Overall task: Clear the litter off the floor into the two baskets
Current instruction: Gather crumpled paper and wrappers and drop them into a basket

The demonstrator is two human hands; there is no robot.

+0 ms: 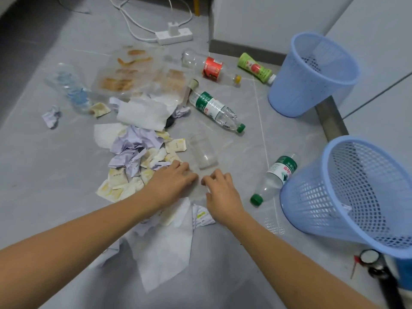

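Litter is spread over the grey floor. A heap of crumpled lilac and stained paper scraps (133,150) lies left of centre, and a clear plastic cup (204,152) lies on its side just beyond my hands. My left hand (174,180) rests knuckles-up at the edge of the scraps, fingers loosely bent, with nothing seen in it. My right hand (219,188) is close beside it with curled fingers; something whitish shows under its thumb, unclear. Two blue mesh baskets stand on the right, one near (361,221) and one far (296,97).
Green-labelled bottles lie at centre (214,109) and against the near basket (277,175). A red-labelled bottle (211,68), a green bottle (256,68), a stained clear tray (138,72) and a crushed bottle (71,88) lie further off. A power strip (174,35) with cables sits at the back.
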